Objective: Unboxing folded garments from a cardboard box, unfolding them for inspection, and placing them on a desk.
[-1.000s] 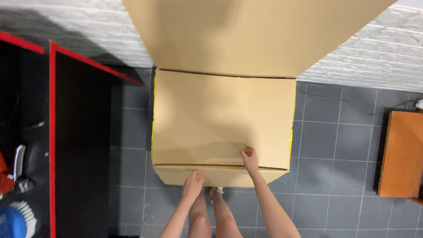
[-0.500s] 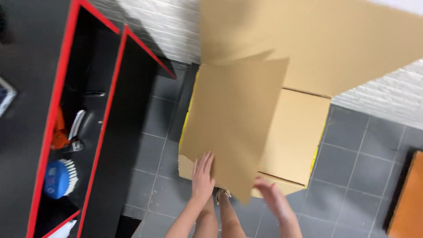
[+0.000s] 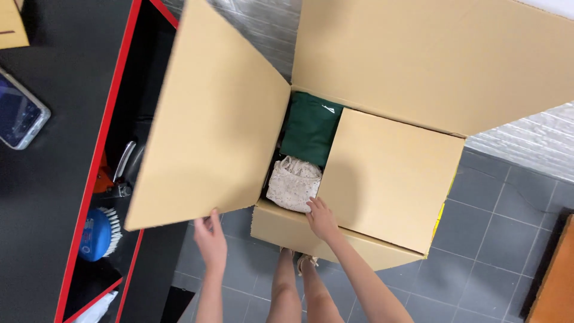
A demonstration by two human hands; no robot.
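— What is gripped, and how?

— The left flap [image 3: 209,119] of a large cardboard box [image 3: 335,236] is held up and outward by the left hand [image 3: 210,239], fingers closed on its lower corner edge. The right hand [image 3: 321,218] is laid, fingers loosely curled, on the near corner of the right flap [image 3: 388,176], which is still folded down over the opening; whether that edge is pinched cannot be told.

— And the box itself?

— It is stood on grey floor tiles [image 3: 478,239], just in front of the person's legs, with its far flap [image 3: 430,60] raised toward a white brick wall [image 3: 520,143]. In the uncovered half, a folded dark green garment [image 3: 311,128] is seen at the back and a pale, speckled cloth bundle [image 3: 293,182] nearer, just beside the right fingertips.

— Anything around it?

— To the left, a black shelf unit edged in red [image 3: 101,149] is seen. A phone [image 3: 21,116] is laid on top of it, and a blue round brush with white bristles [image 3: 98,233] is kept inside.
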